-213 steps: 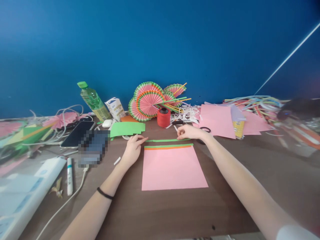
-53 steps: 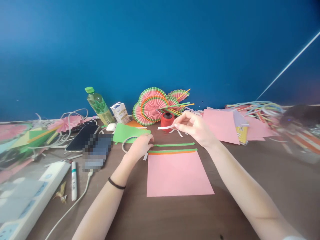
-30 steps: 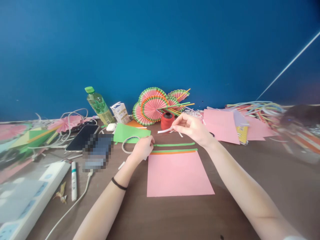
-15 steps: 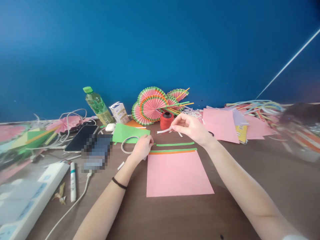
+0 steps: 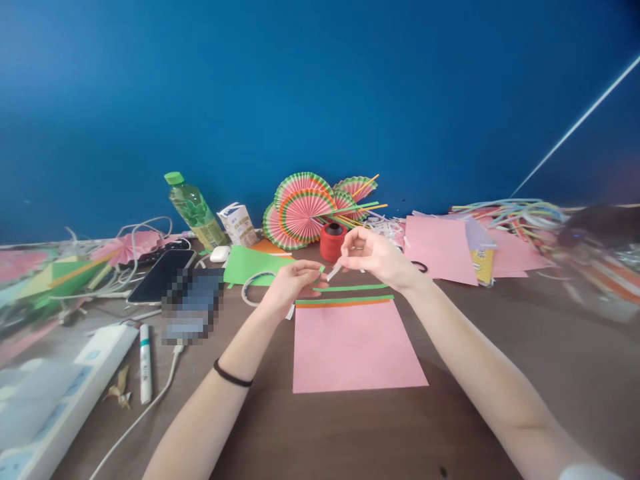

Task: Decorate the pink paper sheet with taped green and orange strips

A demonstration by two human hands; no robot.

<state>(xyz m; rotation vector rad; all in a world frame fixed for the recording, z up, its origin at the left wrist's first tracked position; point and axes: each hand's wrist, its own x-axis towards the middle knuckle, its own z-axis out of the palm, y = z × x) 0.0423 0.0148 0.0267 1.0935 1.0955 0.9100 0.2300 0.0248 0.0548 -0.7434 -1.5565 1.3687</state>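
Between its fingertips my right hand pinches a short white strip that hangs down to the left. Facing it, my left hand holds the end of a green strip, which runs right above the pink sheet. The pink sheet lies flat on the table, with a green band and an orange band along its far edge. A red spool stands just behind my hands. Left of it, a green paper and a roll of white tape lie beside my left hand.
Folded paper fans lean by the blue wall. A bottle, small carton, phone, marker and power strip are at left. More pink sheets and a heap of strips are at right.
My left hand has risen and moved right with the green strip's end lifted, coming close to my right hand. The white strip now tilts downward more steeply.
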